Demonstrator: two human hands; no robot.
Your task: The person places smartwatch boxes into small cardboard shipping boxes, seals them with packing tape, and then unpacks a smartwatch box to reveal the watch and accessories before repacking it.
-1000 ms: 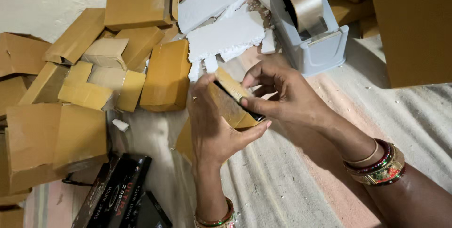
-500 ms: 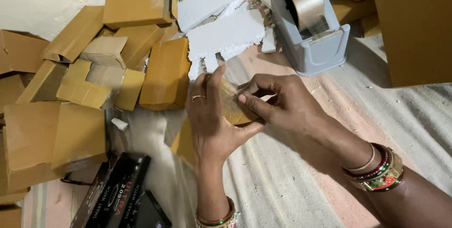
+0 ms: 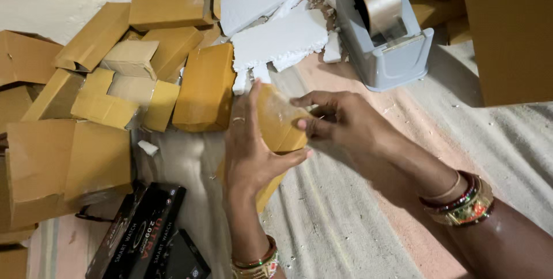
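Observation:
My left hand [image 3: 249,151] grips a small brown cardboard box [image 3: 278,120] from the left side, fingers up and thumb curled under it. My right hand [image 3: 340,120] presses on the box's right end with fingertips and thumb, over what looks like a strip of clear tape. The box is held above a striped cloth [image 3: 340,221]. A second brown box [image 3: 266,189] lies partly hidden below my left hand. Both wrists wear bangles.
A grey tape dispenser [image 3: 383,31] with a tape roll stands at the back. A heap of brown cardboard boxes [image 3: 132,77] fills the left. White foam pieces [image 3: 279,37] lie behind. Black product boxes [image 3: 141,236] sit at bottom left. A large brown carton [image 3: 510,31] is at right.
The box has turned in my hands from edge-up to a flatter face toward me. My right hand slid along its right end; both hands shifted slightly left.

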